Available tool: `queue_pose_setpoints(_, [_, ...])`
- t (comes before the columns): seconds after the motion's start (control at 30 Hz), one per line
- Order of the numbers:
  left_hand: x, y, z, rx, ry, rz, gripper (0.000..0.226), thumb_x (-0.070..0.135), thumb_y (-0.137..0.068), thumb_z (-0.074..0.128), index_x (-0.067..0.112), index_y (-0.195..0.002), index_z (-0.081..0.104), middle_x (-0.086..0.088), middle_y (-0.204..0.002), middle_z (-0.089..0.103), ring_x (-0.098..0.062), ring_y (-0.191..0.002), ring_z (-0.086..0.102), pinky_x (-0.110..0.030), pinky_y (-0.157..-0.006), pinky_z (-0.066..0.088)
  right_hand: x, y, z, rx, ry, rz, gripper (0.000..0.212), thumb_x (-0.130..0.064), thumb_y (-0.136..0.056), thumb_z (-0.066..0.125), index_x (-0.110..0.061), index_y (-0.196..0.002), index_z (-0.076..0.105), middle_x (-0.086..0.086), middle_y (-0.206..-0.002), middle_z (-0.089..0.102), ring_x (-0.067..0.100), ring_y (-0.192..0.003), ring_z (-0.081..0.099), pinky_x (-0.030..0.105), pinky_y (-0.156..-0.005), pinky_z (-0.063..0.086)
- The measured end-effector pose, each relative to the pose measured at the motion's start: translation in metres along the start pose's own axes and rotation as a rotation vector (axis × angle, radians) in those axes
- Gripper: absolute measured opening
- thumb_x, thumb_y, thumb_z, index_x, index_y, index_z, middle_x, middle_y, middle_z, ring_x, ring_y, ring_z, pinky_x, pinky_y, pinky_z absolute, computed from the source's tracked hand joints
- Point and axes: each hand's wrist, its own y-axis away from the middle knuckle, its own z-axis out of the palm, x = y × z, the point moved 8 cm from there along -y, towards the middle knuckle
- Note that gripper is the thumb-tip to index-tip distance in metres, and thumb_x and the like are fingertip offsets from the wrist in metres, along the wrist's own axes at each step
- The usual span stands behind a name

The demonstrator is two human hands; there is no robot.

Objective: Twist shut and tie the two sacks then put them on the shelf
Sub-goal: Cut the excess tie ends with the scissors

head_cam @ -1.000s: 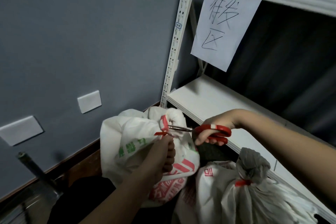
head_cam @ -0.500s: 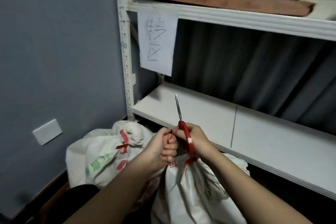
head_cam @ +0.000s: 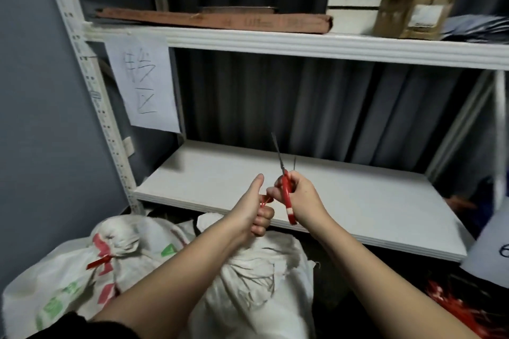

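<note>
Head view, looking down past two bare forearms at a white metal shelf (head_cam: 344, 201): smooth flat board, perforated upright at its left end. In front of the shelf's lower board, left hand (head_cam: 252, 208) curled into a fist, thumb up, pinching a thin red plastic strip (head_cam: 264, 200). Just right of it, right hand (head_cam: 301, 198) closed round the red handles of scissors (head_cam: 286, 192), slim steel blades slightly parted and pointing up over the board. Below the board's front edge, directly under the hands, a white woven sack (head_cam: 261, 278), crinkled and frayed; its neck hidden by the left hand. Left of that, touching it, a second woven sack (head_cam: 68, 270) with green and red print, neck bunched into a rounded knob and cinched with a red tie (head_cam: 100, 261). On the shelf's left post, a hanging paper sheet (head_cam: 143, 82) with handwritten marks. On the upper board, a long flat reddish-brown slab (head_cam: 220, 20), a white box (head_cam: 355, 8) and a brown cardboard box (head_cam: 416, 9).
</note>
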Motion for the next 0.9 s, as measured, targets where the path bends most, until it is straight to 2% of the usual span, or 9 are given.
queue_pose_setpoints(0.17, [0.017, -0.026, 0.061, -0.017, -0.192, 0.074, 0.059, 0.072, -0.089, 0.016, 0.022, -0.065, 0.036, 0.009, -0.041, 0.019, -0.005, -0.033, 0.013, -0.015, -0.038, 0.009, 0.019, -0.002, -0.063, 0.092, -0.046, 0.019, 0.026, -0.01, -0.075, 0.08, -0.018, -0.074, 0.055, -0.006, -0.065, 0.056, 0.008, -0.062, 0.051, 0.027, -0.067, 0.043])
queue_pose_setpoints(0.3, [0.023, -0.049, 0.113, -0.075, -0.329, 0.116, 0.066, 0.075, -0.087, 0.011, 0.023, -0.051, 0.031, 0.008, -0.045, 0.018, -0.008, -0.039, 0.01, -0.021, -0.044, 0.006, 0.033, -0.001, -0.113, 0.183, 0.009, 0.037, 0.023, -0.013, -0.077, 0.078, -0.017, -0.076, 0.055, -0.002, -0.068, 0.057, 0.013, -0.064, 0.051, 0.03, -0.066, 0.044])
queue_pose_setpoints(0.4, [0.02, -0.067, 0.146, -0.107, -0.38, 0.132, 0.078, 0.076, -0.086, 0.012, 0.021, -0.035, 0.032, 0.007, -0.045, 0.019, -0.009, -0.041, 0.011, -0.021, -0.043, 0.007, 0.044, 0.001, -0.147, 0.225, 0.057, 0.051, 0.022, -0.015, -0.077, 0.077, -0.02, -0.076, 0.055, 0.001, -0.072, 0.059, 0.015, -0.067, 0.054, 0.034, -0.068, 0.047])
queue_pose_setpoints(0.47, [0.017, -0.079, 0.168, -0.133, -0.402, 0.132, 0.08, 0.075, -0.086, 0.011, 0.021, -0.034, 0.037, 0.007, -0.047, 0.022, -0.008, -0.04, 0.014, -0.02, -0.041, 0.009, 0.057, 0.003, -0.169, 0.262, 0.042, 0.078, 0.024, -0.014, -0.077, 0.077, -0.019, -0.076, 0.054, -0.001, -0.071, 0.058, 0.015, -0.067, 0.052, 0.032, -0.067, 0.045])
queue_pose_setpoints(0.57, [0.007, -0.098, 0.199, -0.171, -0.366, 0.08, 0.064, 0.073, -0.088, 0.017, 0.019, -0.07, 0.046, 0.003, -0.052, 0.031, -0.009, -0.041, 0.019, -0.02, -0.041, 0.013, 0.078, 0.009, -0.202, 0.326, -0.05, 0.12, 0.025, -0.007, -0.079, 0.075, -0.017, -0.074, 0.052, -0.002, -0.068, 0.057, 0.014, -0.064, 0.054, 0.028, -0.065, 0.044])
queue_pose_setpoints(0.67, [-0.01, -0.119, 0.227, -0.151, -0.396, 0.036, 0.054, 0.062, -0.093, 0.027, 0.014, -0.113, 0.04, -0.006, -0.07, 0.056, -0.014, -0.053, 0.049, -0.022, -0.049, 0.038, 0.113, 0.019, -0.248, 0.426, -0.093, 0.198, 0.026, -0.001, -0.077, 0.075, -0.014, -0.075, 0.053, 0.003, -0.072, 0.062, 0.019, -0.071, 0.065, 0.033, -0.076, 0.05])
queue_pose_setpoints(0.7, [-0.018, -0.126, 0.235, -0.142, -0.448, 0.028, 0.054, 0.059, -0.094, 0.031, 0.012, -0.121, 0.038, -0.009, -0.084, 0.062, -0.016, -0.066, 0.058, -0.025, -0.059, 0.045, 0.131, 0.024, -0.266, 0.46, -0.078, 0.252, 0.026, -0.001, -0.076, 0.076, -0.014, -0.076, 0.053, 0.006, -0.074, 0.065, 0.024, -0.076, 0.068, 0.037, -0.08, 0.052])
queue_pose_setpoints(0.77, [-0.032, -0.138, 0.249, -0.124, -0.567, 0.028, 0.055, 0.052, -0.094, 0.038, 0.01, -0.129, 0.034, -0.008, -0.105, 0.058, -0.017, -0.088, 0.059, -0.029, -0.074, 0.045, 0.166, 0.037, -0.305, 0.543, 0.013, 0.365, 0.027, -0.005, -0.075, 0.078, -0.016, -0.075, 0.054, 0.012, -0.079, 0.068, 0.032, -0.083, 0.069, 0.044, -0.084, 0.052])
queue_pose_setpoints(0.9, [-0.064, -0.156, 0.277, -0.178, -0.662, -0.006, 0.052, 0.044, -0.094, 0.044, 0.01, -0.131, 0.033, -0.003, -0.108, 0.056, -0.016, -0.091, 0.06, -0.028, -0.074, 0.046, 0.234, 0.082, -0.377, 0.6, 0.483, 0.631, 0.019, -0.024, -0.084, 0.068, -0.01, -0.091, 0.058, 0.018, -0.095, 0.067, 0.035, -0.092, 0.063, 0.039, -0.079, 0.047])
